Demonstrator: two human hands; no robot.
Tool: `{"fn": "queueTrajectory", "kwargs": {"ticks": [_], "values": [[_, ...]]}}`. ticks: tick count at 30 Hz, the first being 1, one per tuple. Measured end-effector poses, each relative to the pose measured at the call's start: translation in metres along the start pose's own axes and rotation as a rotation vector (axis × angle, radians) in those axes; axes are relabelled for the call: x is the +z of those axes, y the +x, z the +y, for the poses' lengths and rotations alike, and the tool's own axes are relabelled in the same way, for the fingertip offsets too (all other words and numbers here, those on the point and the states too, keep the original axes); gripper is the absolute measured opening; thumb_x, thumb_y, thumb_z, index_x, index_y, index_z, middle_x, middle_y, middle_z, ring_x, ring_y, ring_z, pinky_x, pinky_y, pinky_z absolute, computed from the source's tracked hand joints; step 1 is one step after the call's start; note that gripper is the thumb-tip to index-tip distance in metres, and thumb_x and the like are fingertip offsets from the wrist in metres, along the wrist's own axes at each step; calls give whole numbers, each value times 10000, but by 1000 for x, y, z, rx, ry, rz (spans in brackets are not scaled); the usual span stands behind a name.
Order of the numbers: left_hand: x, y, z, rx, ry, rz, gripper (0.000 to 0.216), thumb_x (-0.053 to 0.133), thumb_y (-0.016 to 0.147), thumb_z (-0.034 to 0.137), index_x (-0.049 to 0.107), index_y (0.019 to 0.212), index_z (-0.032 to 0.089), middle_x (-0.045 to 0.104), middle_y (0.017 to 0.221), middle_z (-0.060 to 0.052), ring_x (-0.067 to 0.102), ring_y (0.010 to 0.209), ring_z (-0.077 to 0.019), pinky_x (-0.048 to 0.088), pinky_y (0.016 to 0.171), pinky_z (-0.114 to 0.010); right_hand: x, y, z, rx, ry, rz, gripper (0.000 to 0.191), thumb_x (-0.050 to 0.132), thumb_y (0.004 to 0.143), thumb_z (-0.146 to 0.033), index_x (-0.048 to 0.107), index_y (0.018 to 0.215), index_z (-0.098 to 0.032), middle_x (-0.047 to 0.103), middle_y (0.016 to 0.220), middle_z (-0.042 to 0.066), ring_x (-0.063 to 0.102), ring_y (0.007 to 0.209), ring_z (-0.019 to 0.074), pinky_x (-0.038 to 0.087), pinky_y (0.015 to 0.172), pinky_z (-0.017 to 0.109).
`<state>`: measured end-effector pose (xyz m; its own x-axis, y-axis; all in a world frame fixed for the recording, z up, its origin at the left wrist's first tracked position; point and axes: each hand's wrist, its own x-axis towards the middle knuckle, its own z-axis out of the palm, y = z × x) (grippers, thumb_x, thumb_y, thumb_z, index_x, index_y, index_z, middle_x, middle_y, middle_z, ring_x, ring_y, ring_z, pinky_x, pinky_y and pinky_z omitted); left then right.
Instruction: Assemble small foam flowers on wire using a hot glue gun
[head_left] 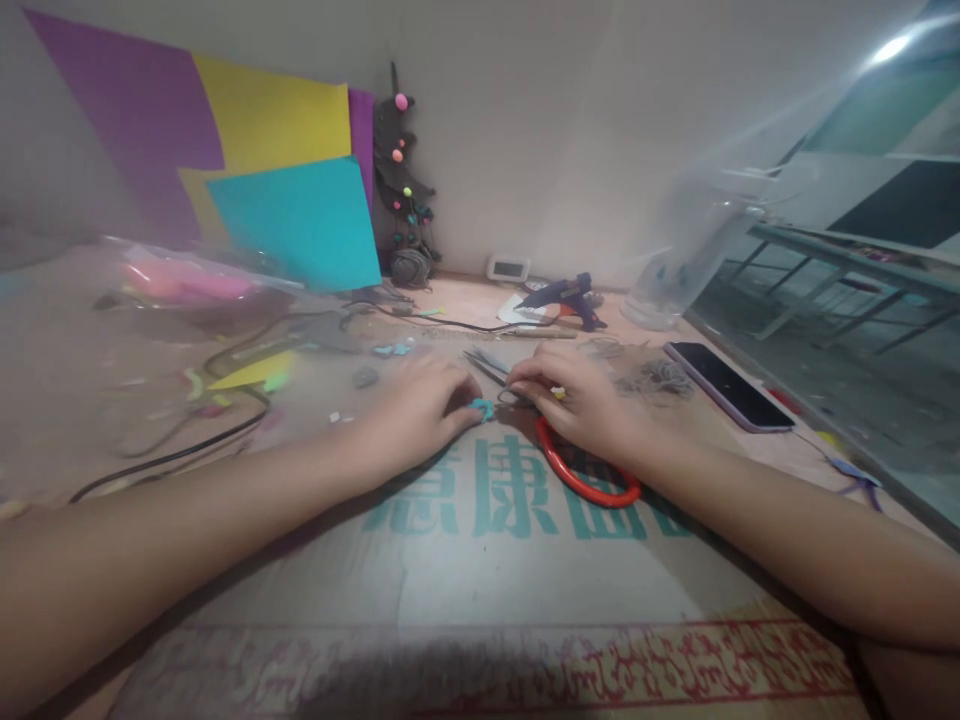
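My left hand [431,405] pinches a small turquoise cut-out piece [481,408] between thumb and fingertips, just above the printed board. Close beside it on the right, my right hand [566,395] has its fingers drawn together; a thin dark strand shows at the fingertips, but what they grip is not clear. Scissors with a red handle [589,487] lie under the right hand, blades pointing away to the left. Whether that hand also bears on the scissors is hidden. Small turquoise scraps [394,349] lie beyond my left hand.
A blue glue gun [566,300] and small white device [508,268] stand at the back. Grey cord [664,378] and a phone [727,385] lie right. Coloured sheets [300,225] and a decorated dark hanging piece [405,190] are against the wall. A black cable [187,450] crosses the left.
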<state>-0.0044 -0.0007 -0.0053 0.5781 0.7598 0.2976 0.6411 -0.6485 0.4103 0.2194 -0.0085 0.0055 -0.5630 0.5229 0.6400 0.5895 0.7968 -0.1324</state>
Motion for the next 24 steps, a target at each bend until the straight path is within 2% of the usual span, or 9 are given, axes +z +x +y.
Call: {"fn": "queueTrajectory", "kwargs": {"ticks": [3,7,24], "values": [[0,1,1,-66,-222,-28,153,592,887,328,667,873,195,696,838,-14,607,781,-194,442,693,-314,-1,0,-2,-26,-8,9,99,553,934,-177,632,875,-185,566,712,21,522,691,159,400,640,294],[-1,1,3,-86,-369,-28,171,575,892,312,704,928,206,730,878,-2,631,778,-177,447,694,-298,-2,0,-4,-61,-52,15,112,536,938,-174,630,879,-191,563,710,24,519,689,163,395,632,297],[-2,2,7,-102,-335,-20,248,540,918,368,709,892,188,735,853,-8,630,761,-173,424,673,-284,-1,1,-6,-157,-180,1,146,511,946,-179,635,869,-179,570,714,37,511,682,168,378,607,300]]}}
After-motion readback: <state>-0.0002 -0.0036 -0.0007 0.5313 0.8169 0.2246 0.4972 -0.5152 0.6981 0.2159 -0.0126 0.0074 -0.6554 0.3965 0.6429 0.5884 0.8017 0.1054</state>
